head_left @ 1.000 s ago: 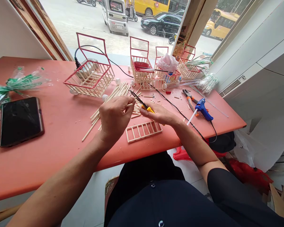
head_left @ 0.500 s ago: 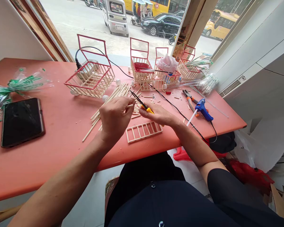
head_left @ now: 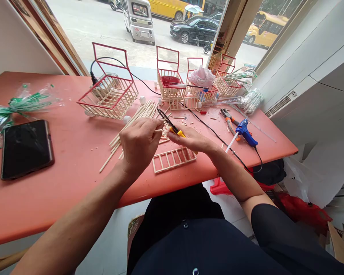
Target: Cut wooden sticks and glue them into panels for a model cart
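Two bare hands here: the left hand point(head_left: 139, 139) is pinching a thin wooden stick point(head_left: 158, 131), the right hand point(head_left: 189, 137) is wrapped around yellow-handled cutters point(head_left: 177, 131) just beside it. A ladder-shaped wooden frame point(head_left: 175, 165) lies below on the pinkish table point(head_left: 74, 160), near the front edge. Green markings on the plastic wrapping point(head_left: 31, 102), but honestly can't read any.
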Tool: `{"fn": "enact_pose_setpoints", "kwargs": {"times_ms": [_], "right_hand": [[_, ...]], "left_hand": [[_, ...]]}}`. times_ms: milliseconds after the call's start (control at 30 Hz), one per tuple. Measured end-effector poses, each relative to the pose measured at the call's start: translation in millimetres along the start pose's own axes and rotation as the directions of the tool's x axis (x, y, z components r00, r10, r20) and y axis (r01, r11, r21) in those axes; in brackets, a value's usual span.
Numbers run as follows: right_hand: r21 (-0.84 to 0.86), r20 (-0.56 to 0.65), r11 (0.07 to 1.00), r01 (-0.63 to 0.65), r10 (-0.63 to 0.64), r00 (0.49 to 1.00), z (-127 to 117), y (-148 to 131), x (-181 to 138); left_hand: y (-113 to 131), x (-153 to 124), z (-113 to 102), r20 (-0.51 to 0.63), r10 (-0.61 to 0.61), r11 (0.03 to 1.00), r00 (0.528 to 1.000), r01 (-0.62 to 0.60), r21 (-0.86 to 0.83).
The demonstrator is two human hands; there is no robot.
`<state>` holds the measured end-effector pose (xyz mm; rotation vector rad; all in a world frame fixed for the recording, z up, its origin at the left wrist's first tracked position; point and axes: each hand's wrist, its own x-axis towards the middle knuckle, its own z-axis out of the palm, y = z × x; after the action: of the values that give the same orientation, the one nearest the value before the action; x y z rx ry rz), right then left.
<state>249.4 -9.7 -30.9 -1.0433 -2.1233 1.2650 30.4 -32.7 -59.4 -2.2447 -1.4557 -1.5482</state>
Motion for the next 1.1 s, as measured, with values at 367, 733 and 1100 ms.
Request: {"fn": "enact_pose_setpoints", "kwargs": {"times_ms": [367, 733, 1100], "right_hand": [[0.045, 0.045, 0.998, -0.046, 0.044, 0.998, -6.7, 2.9, -1.2], [0.087, 0.075, 0.995, -0.051, 0.045, 0.996, -6.2, 3.6, -1.2], [0.056, 0.072, 0.996, -0.070, 0.066, 0.995, -7.3, -1.4, -2.5]], "left_hand": [[18.3, 20.4, -15.4, 0.241, -0.390, 0.764, 0.889, 0.458, -0.455], [12.1, 25.7, -12.1, 0.416, -0.445, 0.522, 0.793, 0.607, -0.599], [13.5, 27.2, -11.6, 0.457, -0.423, 0.476, 0.782, 0.621, -0.623]]}}
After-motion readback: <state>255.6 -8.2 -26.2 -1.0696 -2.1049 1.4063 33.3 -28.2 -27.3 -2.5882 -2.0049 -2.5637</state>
